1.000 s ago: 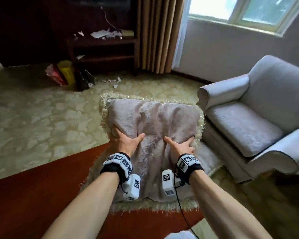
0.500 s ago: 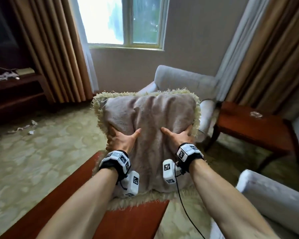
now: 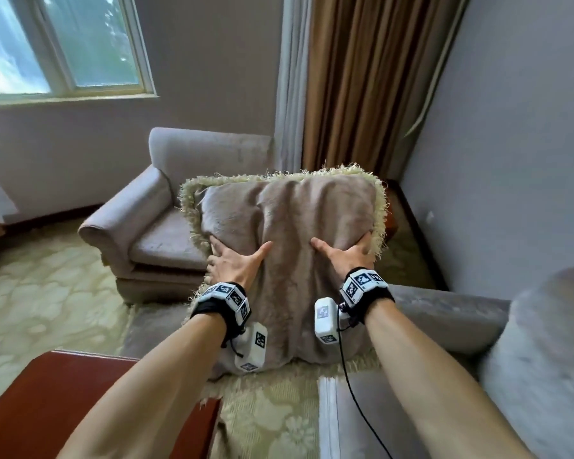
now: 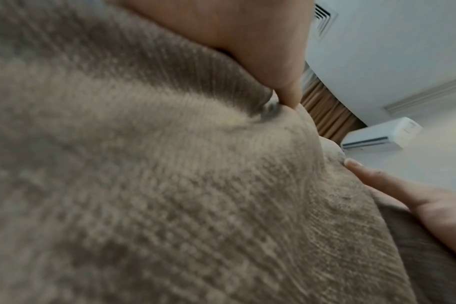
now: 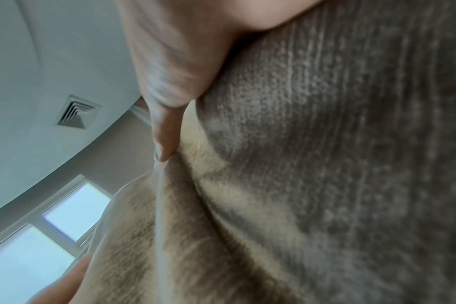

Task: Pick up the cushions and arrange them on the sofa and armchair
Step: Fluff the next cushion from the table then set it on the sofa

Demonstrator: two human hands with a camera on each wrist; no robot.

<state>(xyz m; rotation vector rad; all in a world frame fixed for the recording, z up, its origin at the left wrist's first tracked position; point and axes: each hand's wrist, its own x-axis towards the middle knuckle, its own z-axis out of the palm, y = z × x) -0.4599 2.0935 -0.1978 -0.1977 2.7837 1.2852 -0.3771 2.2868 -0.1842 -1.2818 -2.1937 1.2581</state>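
A taupe plush cushion with a shaggy cream fringe is held upright in the air in front of me. My left hand grips its left side and my right hand grips its right side. Both thumbs press on the front, and the fingers wrap behind the edges out of sight. The grey armchair stands behind and left of the cushion. The grey sofa lies low on the right, its arm just under the cushion. Cushion fabric fills the left wrist view and cushion fabric fills the right wrist view.
A red-brown coffee table sits at the lower left, close to my left forearm. Brown curtains and a grey wall close the corner behind the cushion. A dark wooden side table peeks out at the cushion's right edge. Patterned carpet covers the floor.
My view has swung to the right with the cushion carried along. The armchair has shifted to the left and the sofa now shows at the lower right. Both hands keep the same grip.
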